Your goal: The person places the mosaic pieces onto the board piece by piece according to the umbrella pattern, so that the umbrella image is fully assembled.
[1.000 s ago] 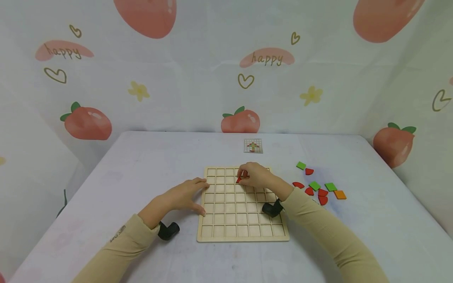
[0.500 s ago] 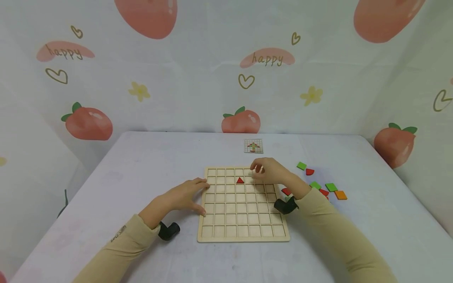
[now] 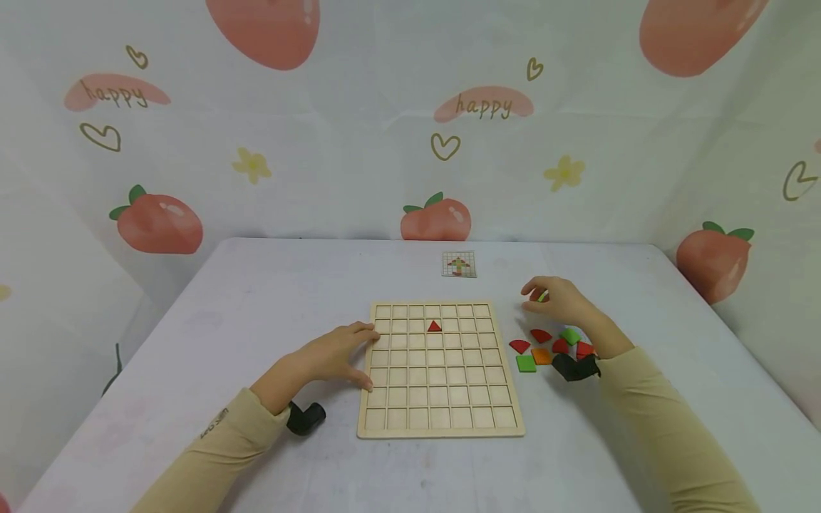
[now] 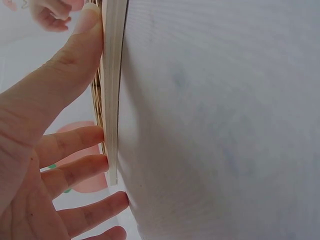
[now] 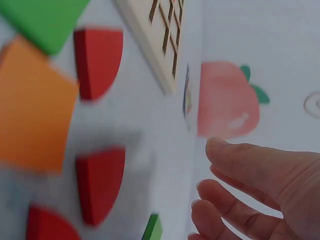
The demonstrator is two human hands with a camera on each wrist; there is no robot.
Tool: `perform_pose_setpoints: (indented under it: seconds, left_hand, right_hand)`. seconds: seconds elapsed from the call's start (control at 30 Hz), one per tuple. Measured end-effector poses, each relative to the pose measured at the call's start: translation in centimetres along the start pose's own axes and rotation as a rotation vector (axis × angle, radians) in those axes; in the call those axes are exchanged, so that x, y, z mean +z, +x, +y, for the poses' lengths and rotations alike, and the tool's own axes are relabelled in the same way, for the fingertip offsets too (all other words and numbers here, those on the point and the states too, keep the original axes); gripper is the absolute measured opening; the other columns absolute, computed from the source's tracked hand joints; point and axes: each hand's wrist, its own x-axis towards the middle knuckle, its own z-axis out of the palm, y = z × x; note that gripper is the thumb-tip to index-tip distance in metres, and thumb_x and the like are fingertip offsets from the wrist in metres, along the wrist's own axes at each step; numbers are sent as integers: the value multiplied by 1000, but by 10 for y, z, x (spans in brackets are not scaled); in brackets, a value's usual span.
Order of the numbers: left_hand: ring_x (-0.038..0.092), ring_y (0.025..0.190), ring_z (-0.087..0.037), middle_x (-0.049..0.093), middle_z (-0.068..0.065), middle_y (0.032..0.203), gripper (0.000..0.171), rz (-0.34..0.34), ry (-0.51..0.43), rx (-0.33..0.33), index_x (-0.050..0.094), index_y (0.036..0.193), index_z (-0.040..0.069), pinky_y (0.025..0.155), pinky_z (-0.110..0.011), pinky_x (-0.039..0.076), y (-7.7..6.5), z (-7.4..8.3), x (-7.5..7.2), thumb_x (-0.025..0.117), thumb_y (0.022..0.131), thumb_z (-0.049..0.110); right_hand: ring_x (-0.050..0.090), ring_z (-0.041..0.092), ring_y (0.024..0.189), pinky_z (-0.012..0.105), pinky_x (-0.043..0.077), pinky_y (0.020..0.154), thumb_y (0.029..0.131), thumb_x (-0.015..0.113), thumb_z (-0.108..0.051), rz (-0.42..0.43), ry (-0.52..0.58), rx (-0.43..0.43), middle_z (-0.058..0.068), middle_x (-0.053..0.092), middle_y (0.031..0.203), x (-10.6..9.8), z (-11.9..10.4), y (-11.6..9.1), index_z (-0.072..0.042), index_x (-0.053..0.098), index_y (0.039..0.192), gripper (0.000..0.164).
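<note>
A wooden grid board [image 3: 441, 432] lies on the table, one red triangle tile [image 3: 434, 326] in its second row from the far side. My left hand [image 3: 332, 353] rests against the board's left edge, fingers spread; in the left wrist view the thumb [image 4: 82, 42] touches the rim. Right of the board, my right hand [image 3: 567, 303] hovers over loose tiles. A green tile [image 3: 543, 296] shows between its parted thumb and fingers, overlapping in this view; the right wrist view shows a gap between thumb and fingertips and a green tile [image 5: 153, 227] below them.
Loose tiles lie right of the board: an orange one [image 3: 541, 356], a green square [image 3: 526, 364], another green [image 3: 570, 336] and several red quarter-rounds, one near the board's edge [image 3: 519, 346]. A small pattern card [image 3: 459, 264] lies beyond the board. A printed cloth [image 3: 346, 142] hangs behind.
My right hand let go of the red triangle on the board, then moved right to the loose tiles. The left hand stayed at the board's edge.
</note>
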Motion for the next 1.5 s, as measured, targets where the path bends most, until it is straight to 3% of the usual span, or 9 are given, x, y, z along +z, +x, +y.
perform_pose_setpoints:
  seconds: [0.2,0.53,0.67,1.0,1.5]
  left_hand:
    - [40,131,-40,38,-19,145,84,5,14,14,45,135,2,106,-51,37,0,-1,0,77,70,45]
    - [38,133,-40,35,-19,147,85,-8,-6,2,43,137,3,107,-51,36,0,0,-1,76,71,46]
    - [38,132,-40,35,-20,147,84,-8,-7,4,44,136,2,107,-52,35,0,1,-2,76,71,45]
    - [39,131,-41,37,-20,146,85,-1,-11,15,43,136,1,106,-52,36,-1,1,-3,77,71,44]
    - [39,131,-40,37,-20,145,84,5,-15,24,44,135,1,107,-52,36,-1,-1,0,77,71,43]
  right_hand:
    - [58,24,75,26,47,62,87,64,-15,12,26,98,24,62,96,-8,25,0,6,59,107,30]
    - [55,36,90,42,49,75,87,63,-19,-24,17,216,30,59,105,-13,40,0,8,56,111,37]
    - [52,37,92,43,50,78,86,65,-23,-51,20,266,30,56,107,-13,44,-2,8,55,113,43]
    - [55,34,88,37,49,72,84,67,-23,-63,7,263,29,60,102,-12,48,-7,9,55,109,43]
    - [53,36,90,39,50,75,83,68,-23,-57,18,296,30,58,106,-10,45,-8,9,53,110,44]
